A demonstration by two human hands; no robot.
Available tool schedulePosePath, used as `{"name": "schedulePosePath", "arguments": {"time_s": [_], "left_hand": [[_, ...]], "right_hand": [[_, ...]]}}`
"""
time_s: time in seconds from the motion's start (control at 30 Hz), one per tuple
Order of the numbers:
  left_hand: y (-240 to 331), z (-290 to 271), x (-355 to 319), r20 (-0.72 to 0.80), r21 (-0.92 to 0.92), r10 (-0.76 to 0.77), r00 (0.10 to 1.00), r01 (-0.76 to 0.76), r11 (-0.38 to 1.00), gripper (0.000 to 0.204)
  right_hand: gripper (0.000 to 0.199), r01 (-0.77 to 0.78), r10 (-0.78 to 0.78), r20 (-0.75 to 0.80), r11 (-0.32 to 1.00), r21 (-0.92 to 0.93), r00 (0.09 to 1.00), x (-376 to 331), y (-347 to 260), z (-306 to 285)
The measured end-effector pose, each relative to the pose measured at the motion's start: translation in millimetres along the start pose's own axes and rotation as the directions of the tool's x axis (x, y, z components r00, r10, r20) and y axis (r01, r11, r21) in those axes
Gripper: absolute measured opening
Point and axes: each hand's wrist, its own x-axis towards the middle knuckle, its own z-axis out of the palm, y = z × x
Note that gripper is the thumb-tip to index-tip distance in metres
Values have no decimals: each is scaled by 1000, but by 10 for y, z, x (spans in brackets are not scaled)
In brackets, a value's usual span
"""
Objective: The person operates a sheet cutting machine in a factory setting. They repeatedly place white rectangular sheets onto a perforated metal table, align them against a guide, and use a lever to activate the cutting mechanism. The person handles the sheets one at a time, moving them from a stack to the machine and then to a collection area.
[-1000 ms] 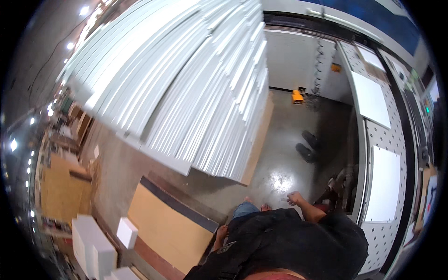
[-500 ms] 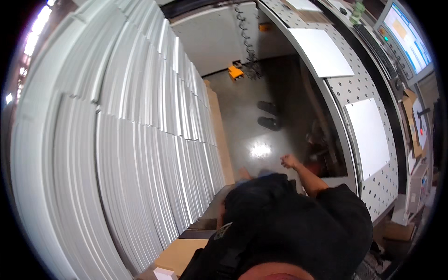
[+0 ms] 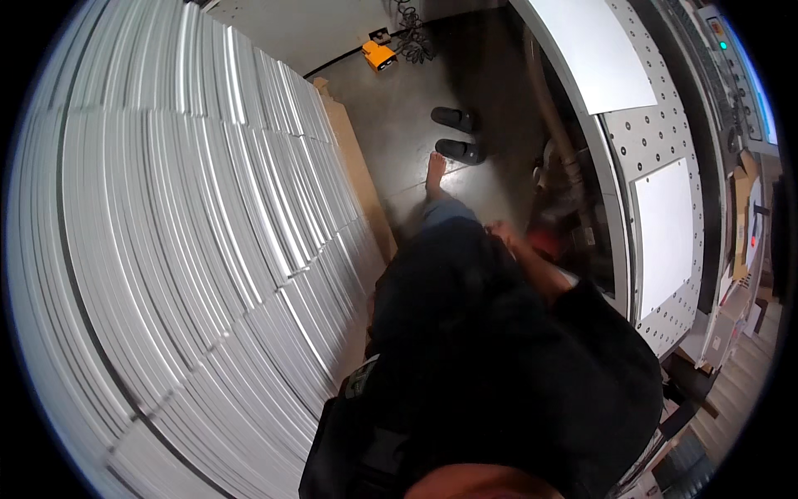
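The right hand [image 3: 504, 234] is held out in front of the black shirt [image 3: 499, 374], low beside the body. It is blurred and seen from behind, so I cannot tell whether it is open or closed, and nothing shows in it. The left hand is out of sight behind the torso.

Just right of the hand is a red part [image 3: 547, 243] in the dark space under the machine. Above and further right is the perforated tabletop [image 3: 657, 133]. A white sheet [image 3: 665, 237] lies flat on it, apart from the hand and out of its present reach. The sheet looks thin, light and fairly stiff, with a smooth face that probably gives little grip. Because it lies flush, it is probably best lifted at its near long edge or a corner and then held by two opposite edges so it does not bow or crease. A second sheet [image 3: 594, 50] lies further along the same tabletop.

Left of the hand, past the body, a tall stack [image 3: 191, 249] of white panels stands on edge. It would be heavy as a whole.

Ahead of the hand a bare foot [image 3: 435, 170] rests on the floor [image 3: 399, 108]. Beyond it is a pair of black slippers [image 3: 455, 133], and farthest off a yellow box [image 3: 378, 55] with a coiled cable.
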Motion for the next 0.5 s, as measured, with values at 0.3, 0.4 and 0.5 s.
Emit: {"name": "schedulePosePath", "arguments": {"time_s": [0.3,0.4,0.5], "left_hand": [[2388,-434,1050,-76,26,95,993,-93,995,34],[3185,-343,1383,-114,61,172,978,-166,984,29],[3894,52,1508,-172,192,243,955,-209,959,26]], "right_hand": [[30,11,30,-152,965,260,988,907,-2351,-442],[29,27,58,-234,938,344,971,1048,-2774,-567],[32,177,-127,-158,915,363,979,1223,-2716,-847]]}}
